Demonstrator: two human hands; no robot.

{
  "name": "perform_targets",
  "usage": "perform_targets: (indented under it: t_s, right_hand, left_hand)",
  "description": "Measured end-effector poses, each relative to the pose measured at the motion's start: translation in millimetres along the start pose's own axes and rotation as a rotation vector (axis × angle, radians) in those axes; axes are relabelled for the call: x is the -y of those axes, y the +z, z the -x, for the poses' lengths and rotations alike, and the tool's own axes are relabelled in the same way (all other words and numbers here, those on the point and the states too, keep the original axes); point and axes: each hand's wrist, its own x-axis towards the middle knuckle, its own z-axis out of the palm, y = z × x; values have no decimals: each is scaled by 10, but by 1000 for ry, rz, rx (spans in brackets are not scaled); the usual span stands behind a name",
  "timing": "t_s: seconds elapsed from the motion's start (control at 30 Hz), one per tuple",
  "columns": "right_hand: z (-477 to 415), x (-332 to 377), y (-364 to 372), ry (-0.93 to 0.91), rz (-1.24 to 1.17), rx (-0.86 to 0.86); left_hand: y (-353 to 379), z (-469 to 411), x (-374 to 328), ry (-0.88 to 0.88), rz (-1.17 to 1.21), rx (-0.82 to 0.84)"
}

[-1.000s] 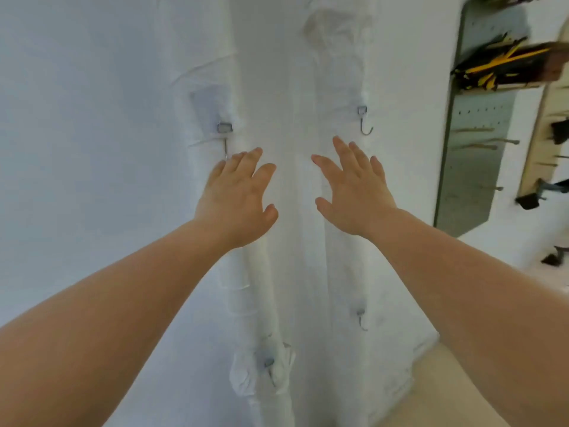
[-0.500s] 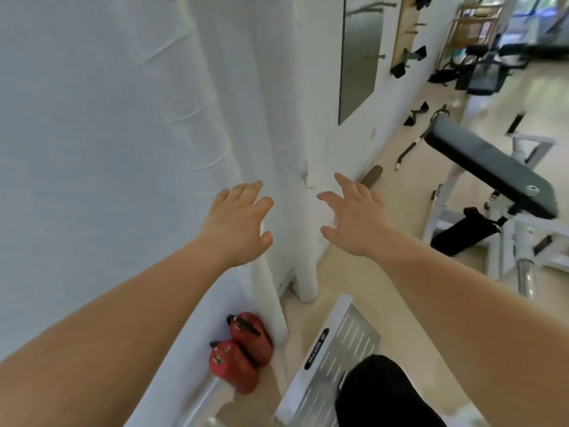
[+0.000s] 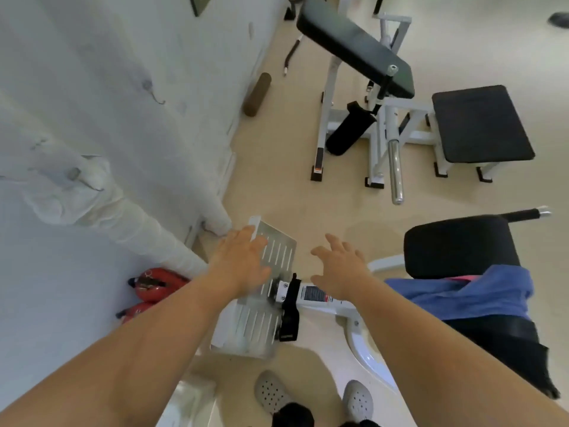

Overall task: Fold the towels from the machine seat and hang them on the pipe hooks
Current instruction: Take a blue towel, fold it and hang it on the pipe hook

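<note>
Both hands empty above the machine.
Left hand (image 3: 243, 266) and right hand (image 3: 341, 268) are spread open, holding nothing; blue towel (image 3: 471, 292) lies on the seat (image 3: 462, 245).

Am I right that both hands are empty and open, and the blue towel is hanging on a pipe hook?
Not quite. In the head view the left hand and right hand are indeed empty and open, but the blue towel lies draped over the black machine seat, not on a hook. The pipe hook on the wrapped pipes is bare.

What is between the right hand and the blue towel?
Nothing. In the head view, the right hand is open, and only bare floor and white frame separate it from the blue towel.
</note>
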Motion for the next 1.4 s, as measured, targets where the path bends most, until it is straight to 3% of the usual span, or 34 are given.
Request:
perform_targets:
  t_s: [0.43,0.6,0.67,0.73,0.97,1.17,1.4]
  right_hand:
    - [585,-2571,983,286,93,76]
    - [689,-3443,898,213,164,-35]
    - [664,-3655,801,163,199,-7]
    - [632,-3805,720,112,260,41]
    - [527,-3808,648,31,423,-81]
    - [630,-3814,641,-35,295,-203]
    - [621,-3981,530,-58,374,-24]
  left_hand:
    - [1226,-556,-2248,161,130,247]
    - [1412,-847,-3232,209,255,284]
    - [1452,-967,-3554,188,320,298]
    - [1455,-1051,-3795,146,363,329]
    - [1515,-1191,-4089,42,355,428]
    - [1459,-1144,-4128,95,500,338]
    - [1429,-1126,-4276,48,440,418]
